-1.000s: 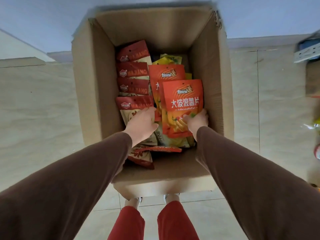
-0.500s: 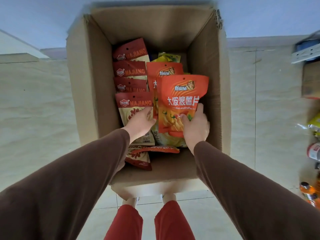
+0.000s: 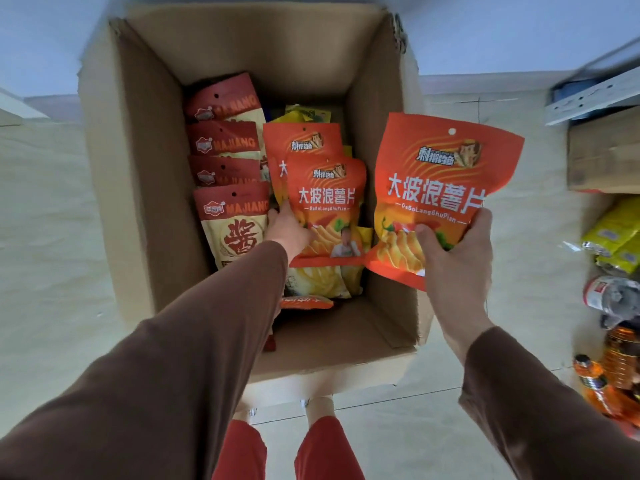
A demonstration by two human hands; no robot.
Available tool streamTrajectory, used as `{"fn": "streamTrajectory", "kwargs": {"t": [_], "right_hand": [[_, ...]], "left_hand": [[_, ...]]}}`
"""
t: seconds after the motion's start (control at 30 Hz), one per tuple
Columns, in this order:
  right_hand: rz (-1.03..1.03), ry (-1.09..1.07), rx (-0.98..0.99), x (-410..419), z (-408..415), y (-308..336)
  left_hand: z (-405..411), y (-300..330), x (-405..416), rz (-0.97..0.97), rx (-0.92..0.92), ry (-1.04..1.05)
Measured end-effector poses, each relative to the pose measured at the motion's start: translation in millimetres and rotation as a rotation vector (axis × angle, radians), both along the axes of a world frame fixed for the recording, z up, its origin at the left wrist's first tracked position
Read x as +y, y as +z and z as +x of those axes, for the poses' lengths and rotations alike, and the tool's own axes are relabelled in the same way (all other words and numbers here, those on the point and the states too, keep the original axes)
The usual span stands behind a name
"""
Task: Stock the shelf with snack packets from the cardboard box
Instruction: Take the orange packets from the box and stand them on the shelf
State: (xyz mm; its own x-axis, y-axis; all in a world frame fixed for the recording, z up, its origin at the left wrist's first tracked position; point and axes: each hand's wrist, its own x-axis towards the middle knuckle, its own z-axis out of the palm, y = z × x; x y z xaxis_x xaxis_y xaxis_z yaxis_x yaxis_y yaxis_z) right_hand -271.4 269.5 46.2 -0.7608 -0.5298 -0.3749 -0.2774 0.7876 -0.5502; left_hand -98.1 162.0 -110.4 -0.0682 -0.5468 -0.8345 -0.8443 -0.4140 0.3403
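An open cardboard box (image 3: 138, 188) stands on the floor below me, holding snack packets. My right hand (image 3: 457, 265) grips an orange chip packet (image 3: 440, 188) by its lower edge, lifted above the box's right wall. My left hand (image 3: 287, 230) reaches down inside the box and touches the left edge of another orange chip packet (image 3: 329, 206) that stands upright there; whether it grips it is unclear. Several red-and-cream MAJIANG packets (image 3: 228, 202) are stacked along the box's left side. Yellow packets (image 3: 304, 114) show behind the orange ones.
The shelf (image 3: 595, 95) is at the right edge, with a brown carton (image 3: 602, 157) on it, yellow packets (image 3: 616, 233), a can (image 3: 609, 292) and orange bottles (image 3: 602, 386) lower down. Pale tiled floor (image 3: 45, 237) surrounds the box. My red-trousered legs (image 3: 287, 452) are below.
My right hand has lifted the front orange packet up out of the box and to the right. My left hand has shifted from the MAJIANG packets onto the orange packet behind.
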Motion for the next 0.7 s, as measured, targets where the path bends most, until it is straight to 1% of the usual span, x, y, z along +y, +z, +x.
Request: {"fn": "streamTrajectory", "kwargs": {"t": [0.1, 0.2, 0.27, 0.37, 0.43, 0.53, 0.6, 0.7], "right_hand": [[-0.026, -0.043, -0.047, 5.5, -7.2, -4.8], [-0.062, -0.067, -0.088, 8.4, -10.6, -5.1], [-0.074, -0.082, -0.116, 10.5, -12.5, -3.2], [-0.085, -0.12, -0.207, 15.4, -16.7, 6.2], [-0.101, -0.154, -0.286, 19.1, -20.4, 20.1], [-0.104, -0.208, -0.402, 20.1, -24.8, 51.3], [-0.093, -0.245, -0.504, 18.4, -27.0, 85.7], [-0.122, -0.241, -0.621, 18.1, -33.6, 157.3]], "left_hand": [[-10.9, -7.4, 5.7, 0.037, 0.03, 0.139], [-20.0, -10.8, 13.9, 0.028, 0.153, 0.356], [-26.5, -6.1, 16.8, 0.074, 0.182, 0.463], [-27.3, 15.0, 17.3, 0.196, 0.239, 0.621], [-20.8, 40.9, 15.8, 0.211, 0.249, 0.627], [-5.1, 92.5, 10.5, 0.133, 0.251, 0.588], [3.6, 139.4, 5.3, 0.071, 0.261, 0.545], [4.2, 228.3, -2.0, 0.005, 0.34, 0.449]]}}
